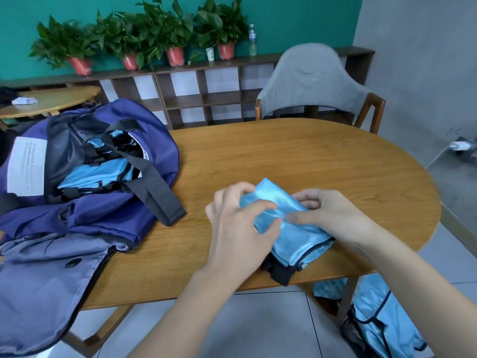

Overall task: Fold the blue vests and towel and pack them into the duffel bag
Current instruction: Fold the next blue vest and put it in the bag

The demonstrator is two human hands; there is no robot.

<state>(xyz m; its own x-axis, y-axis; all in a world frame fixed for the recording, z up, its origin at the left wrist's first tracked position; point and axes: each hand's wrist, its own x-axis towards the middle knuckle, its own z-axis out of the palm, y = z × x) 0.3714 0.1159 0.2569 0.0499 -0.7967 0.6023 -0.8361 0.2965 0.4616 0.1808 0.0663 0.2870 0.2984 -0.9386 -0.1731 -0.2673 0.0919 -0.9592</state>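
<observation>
A shiny light-blue folded vest with black trim [289, 228] is laid on the oval wooden desk [296, 156], close to its near edge, with a black strap end reaching just past that edge. The left hand [240, 228] is curled over the vest's left side, the fingers bent onto the fabric and the thumb pressed into a fold. The right hand [333, 215] is set on the vest's right side, its thumb laid across the cloth toward the left thumb and its fingers curled around the far edge, so that the bundle is gripped by both hands.

The large navy fabric duffel bag [85, 182] is spread over the desk's left end, well apart from the hands. Its top is open, and more light-blue vests with black straps [98, 171] are seen packed inside. A black webbing handle [152, 184] is draped from the bag onto the desk surface, and a grey-blue flap [46, 280] is hung over the near-left edge. A white printed label [27, 166] is fixed to the bag's left side.

More light-blue fabric with dark piping [374, 313] is piled on the tiled floor below the near-right edge of the desk. A grey-backed wooden chair [309, 78] is placed at the far edge, and behind it potted green plants [144, 34] are lined up on a low shelf.
</observation>
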